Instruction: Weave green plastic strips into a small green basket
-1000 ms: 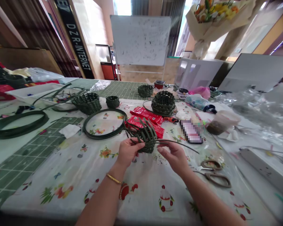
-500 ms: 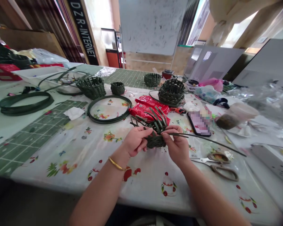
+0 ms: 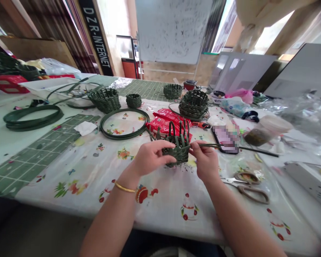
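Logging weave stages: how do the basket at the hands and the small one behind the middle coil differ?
The worked basket has long stakes rising above its weave; the small basket has a nearly even rim.
The worked basket sits between left hand and right hand; the small basket stands untouched.
Both are dark green and woven.

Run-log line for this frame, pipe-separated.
left hand: at left side of woven basket | right hand: pinching dark strips beside basket | scissors: on tablecloth

Basket (image 3: 181, 154): is showing a rough weave
Packet (image 3: 160, 123): is gleaming like glossy plastic
Bracelet (image 3: 125, 188): is shining like smooth metal
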Motion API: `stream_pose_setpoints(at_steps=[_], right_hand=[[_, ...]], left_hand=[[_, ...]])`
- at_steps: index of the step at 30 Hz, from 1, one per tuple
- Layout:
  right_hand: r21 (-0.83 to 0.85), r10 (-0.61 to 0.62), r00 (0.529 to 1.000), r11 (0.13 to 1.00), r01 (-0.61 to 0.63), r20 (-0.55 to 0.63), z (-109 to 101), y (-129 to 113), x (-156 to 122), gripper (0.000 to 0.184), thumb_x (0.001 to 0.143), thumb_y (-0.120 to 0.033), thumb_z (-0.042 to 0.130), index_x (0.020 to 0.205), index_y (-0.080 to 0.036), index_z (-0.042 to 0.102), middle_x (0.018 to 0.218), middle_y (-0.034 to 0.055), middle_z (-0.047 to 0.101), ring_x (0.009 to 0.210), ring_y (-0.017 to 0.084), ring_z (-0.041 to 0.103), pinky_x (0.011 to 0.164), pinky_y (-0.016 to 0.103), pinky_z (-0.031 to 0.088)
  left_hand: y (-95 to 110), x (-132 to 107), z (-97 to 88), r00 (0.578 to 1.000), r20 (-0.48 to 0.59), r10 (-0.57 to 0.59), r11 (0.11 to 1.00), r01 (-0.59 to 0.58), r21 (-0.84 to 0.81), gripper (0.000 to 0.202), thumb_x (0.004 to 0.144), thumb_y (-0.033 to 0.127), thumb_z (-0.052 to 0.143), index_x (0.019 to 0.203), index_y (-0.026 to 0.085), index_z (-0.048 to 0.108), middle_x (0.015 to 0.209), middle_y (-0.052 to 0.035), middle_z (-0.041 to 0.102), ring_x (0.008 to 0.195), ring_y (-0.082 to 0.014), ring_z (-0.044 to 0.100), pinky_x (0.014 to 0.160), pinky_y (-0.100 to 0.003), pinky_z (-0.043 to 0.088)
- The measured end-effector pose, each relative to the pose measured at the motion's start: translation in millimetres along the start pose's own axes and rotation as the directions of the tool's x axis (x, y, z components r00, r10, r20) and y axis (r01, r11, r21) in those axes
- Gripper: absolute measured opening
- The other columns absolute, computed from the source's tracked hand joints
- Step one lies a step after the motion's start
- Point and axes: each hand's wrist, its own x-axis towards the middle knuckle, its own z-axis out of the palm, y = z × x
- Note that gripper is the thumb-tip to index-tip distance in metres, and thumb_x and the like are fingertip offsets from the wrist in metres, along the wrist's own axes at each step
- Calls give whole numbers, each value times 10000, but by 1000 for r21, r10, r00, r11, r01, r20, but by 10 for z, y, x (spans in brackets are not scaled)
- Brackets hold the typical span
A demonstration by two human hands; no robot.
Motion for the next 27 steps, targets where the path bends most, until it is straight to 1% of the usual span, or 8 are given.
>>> stream_pose_setpoints(at_steps=[3,6,9,13,17,21,24,27], right_hand=[[107,52,996,993,-44,-69,9,-65,-5,257,681,-434,692,735,-189,635,692,-24,596,683,121,559,680,306,514],[218,122,986,971,-95,-114,-9,-152,-9,255,646,-411,731,719,-182,647,685,-21,611,670,107,569,655,286,531],[286,190,976,946,-151,-111,-35,-226,-22,266,607,-404,764,703,-176,666,679,-17,622,671,102,575,678,284,537],[330,238,970,920,-211,-42,-47,-281,-57,267,613,-413,765,697,-175,681,731,-5,641,724,113,590,745,294,530],[365,270,963,895,-258,18,-55,-315,-86,249,637,-400,757,699,-170,682,786,9,657,796,134,600,800,311,517],[417,357,927,830,-372,116,-87,-356,-96,232,671,-398,735,717,-177,681,861,34,679,845,167,598,722,322,536],[452,417,891,769,-451,180,-109,-375,-103,209,681,-386,729,717,-186,681,878,37,689,828,171,597,695,331,542],[466,461,870,740,-485,172,-122,-375,-106,198,648,-368,755,690,-192,677,835,23,690,790,164,590,661,314,539]], left_hand=[[76,-14,137,977,62,202,870,-208,447,633,625,399,759,1201,225,562,1235,-102,590,973,-268,589,900,-467,435],[50,-21,227,965,38,261,760,-229,609,861,568,409,791,1329,245,424,1464,-151,295,1264,-376,342,1018,-577,285],[-62,-6,263,948,2,320,771,-261,581,776,635,312,765,1322,229,414,1487,-175,175,1336,-354,235,1038,-536,300],[-168,38,258,909,-136,394,816,-278,508,562,737,244,682,1252,205,461,1250,-154,464,1153,-259,470,951,-433,432],[-127,58,224,895,-206,396,805,-230,547,507,730,272,690,1199,210,506,1092,-114,520,1046,-247,500,922,-440,438],[-51,34,179,902,-249,351,876,-222,429,674,681,412,715,1265,215,442,1201,-133,445,1179,-289,413,1017,-495,345],[-34,2,166,942,-204,266,949,-219,226,720,728,486,641,1333,222,354,1326,-158,339,1274,-300,331,1033,-485,341],[-46,-14,174,956,-156,249,956,-217,197,859,631,574,671,1345,245,325,1418,-161,226,1340,-334,226,1059,-509,303]])
